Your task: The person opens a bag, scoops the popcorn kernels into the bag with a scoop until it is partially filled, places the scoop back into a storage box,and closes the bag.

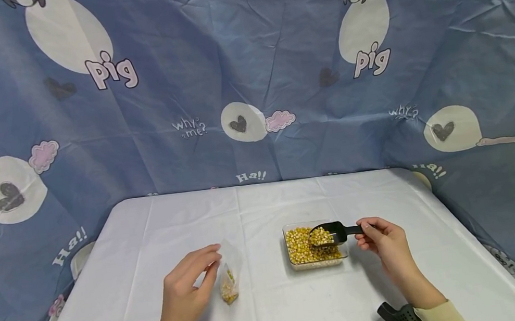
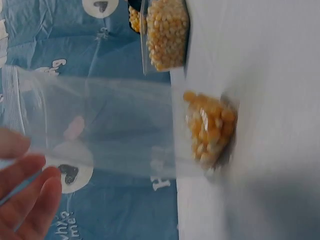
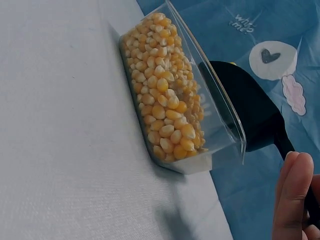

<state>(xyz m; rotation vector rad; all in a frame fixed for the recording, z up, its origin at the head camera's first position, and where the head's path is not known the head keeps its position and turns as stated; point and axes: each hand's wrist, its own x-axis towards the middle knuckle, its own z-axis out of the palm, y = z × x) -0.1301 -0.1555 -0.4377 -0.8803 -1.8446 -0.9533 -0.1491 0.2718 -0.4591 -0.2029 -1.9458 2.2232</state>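
A clear zip-lock bag (image 2: pixel 115 125) stands on the white cloth, corn kernels (image 2: pixel 210 127) gathered at its bottom. My left hand (image 1: pixel 187 288) pinches the bag's upper edge between thumb and fingers; its fingers (image 2: pixel 30 175) show beside the zip strip in the left wrist view. To the right, a clear rectangular container (image 1: pixel 318 265) is filled with yellow corn kernels (image 1: pixel 300 245). My right hand (image 1: pixel 386 243) grips the handle of a black scoop (image 1: pixel 338 232), which is loaded with kernels and held over the container's right side. In the right wrist view the container wall partly covers the scoop (image 3: pixel 245 105).
A white cloth (image 1: pixel 174 216) covers the table. Behind it hangs a blue printed curtain (image 1: pixel 246 52). A black strap device (image 1: pixel 398 315) sits on my right wrist, at the edge of a pale sleeve (image 1: pixel 441 316).
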